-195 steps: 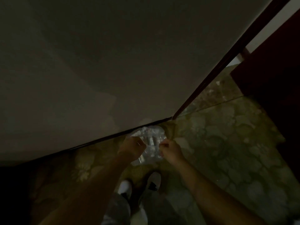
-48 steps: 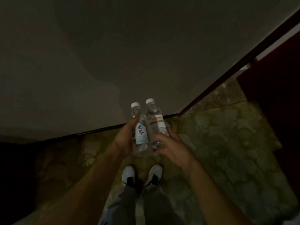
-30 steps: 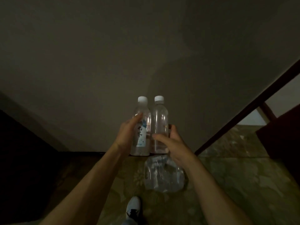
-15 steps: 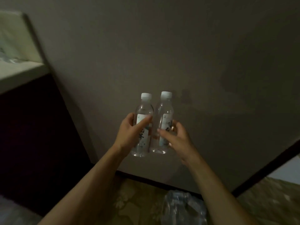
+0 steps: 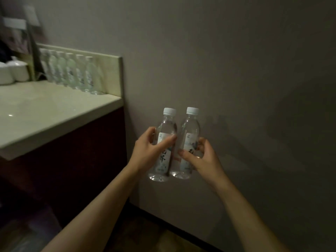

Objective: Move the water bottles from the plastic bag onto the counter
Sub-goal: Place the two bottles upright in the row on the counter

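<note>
I hold two clear water bottles with white caps upright and side by side in front of the wall. My left hand (image 5: 149, 151) grips the left bottle (image 5: 166, 128) around its label. My right hand (image 5: 200, 160) grips the right bottle (image 5: 190, 128) the same way. The pale counter (image 5: 45, 110) lies to the left, at about the height of the bottles. A row of several similar bottles (image 5: 72, 73) stands along its back edge. The plastic bag is out of view.
White ceramic cups (image 5: 11, 71) stand at the counter's far left. A raised backsplash (image 5: 109, 73) borders the counter's back and its right end. Dark cabinet fronts (image 5: 72, 160) sit below it. A plain grey wall (image 5: 236, 70) is straight ahead.
My view has swung up and to the left, bringing the counter and its row of bottles into sight. The bag on the floor has dropped out of frame. Both hands keep their bottles.
</note>
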